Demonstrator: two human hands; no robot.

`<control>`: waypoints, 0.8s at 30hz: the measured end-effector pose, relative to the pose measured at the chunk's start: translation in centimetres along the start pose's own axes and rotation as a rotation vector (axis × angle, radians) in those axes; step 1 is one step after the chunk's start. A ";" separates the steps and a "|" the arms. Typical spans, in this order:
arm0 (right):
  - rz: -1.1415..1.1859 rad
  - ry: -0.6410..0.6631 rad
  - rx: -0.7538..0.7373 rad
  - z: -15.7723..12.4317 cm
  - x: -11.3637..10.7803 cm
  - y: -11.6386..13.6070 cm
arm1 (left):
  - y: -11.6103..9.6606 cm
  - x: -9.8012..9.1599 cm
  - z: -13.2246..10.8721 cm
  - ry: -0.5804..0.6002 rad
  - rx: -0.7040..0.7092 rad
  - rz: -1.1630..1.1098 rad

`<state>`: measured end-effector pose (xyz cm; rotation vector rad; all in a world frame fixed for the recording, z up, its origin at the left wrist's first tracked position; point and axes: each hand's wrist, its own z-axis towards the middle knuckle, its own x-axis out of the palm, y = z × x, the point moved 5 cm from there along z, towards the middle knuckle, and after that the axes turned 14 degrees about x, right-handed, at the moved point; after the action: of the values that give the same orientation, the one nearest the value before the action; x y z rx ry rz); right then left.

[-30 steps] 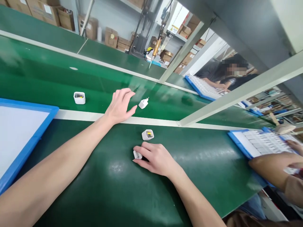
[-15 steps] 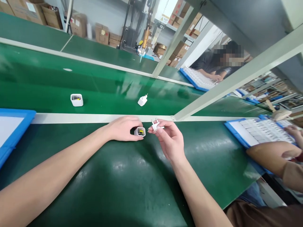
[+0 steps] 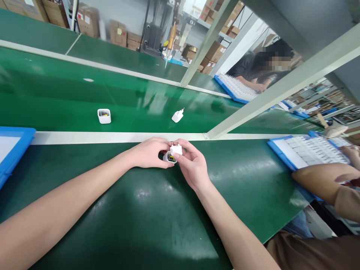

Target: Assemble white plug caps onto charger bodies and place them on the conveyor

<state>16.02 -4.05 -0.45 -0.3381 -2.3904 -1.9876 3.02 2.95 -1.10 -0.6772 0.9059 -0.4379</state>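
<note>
My left hand grips a small white charger housing with yellow parts showing inside, resting on the green bench mat. My right hand pinches a white plug cap with two metal pins pointing up, held right on top of the housing. The two hands meet just in front of the white rail.
On the green conveyor belt behind the rail lie an open white housing and an assembled white plug. A blue tray sits at left. A neighbour's arm works over a blue tray of white parts at right. Another person sits across.
My right hand has brought the plug cap down and left onto the housing in my left hand. The view shifted slightly left, so the belt items appear further right.
</note>
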 end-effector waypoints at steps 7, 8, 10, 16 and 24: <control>-0.213 -0.059 -0.040 0.7 -0.8 -1.0 | 0.2 -0.7 0.0 -0.043 -0.017 0.018; -0.260 -0.086 -0.048 0.7 -1.0 -0.8 | 0.2 -0.8 0.0 -0.042 -0.023 0.034; -0.316 -0.131 -0.063 0.6 -1.3 -0.5 | 0.3 -0.8 0.0 -0.042 -0.026 0.055; -0.278 -0.169 -0.011 0.6 -1.3 -0.7 | 0.6 -0.7 0.0 -0.044 -0.041 0.038; -0.532 -0.191 -0.189 0.6 -1.5 -0.3 | 0.6 -0.6 0.0 -0.054 -0.020 0.014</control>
<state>17.48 -3.72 -1.06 0.1367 -2.6206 -2.5070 2.74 3.78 -1.16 -0.6973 0.8642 -0.3967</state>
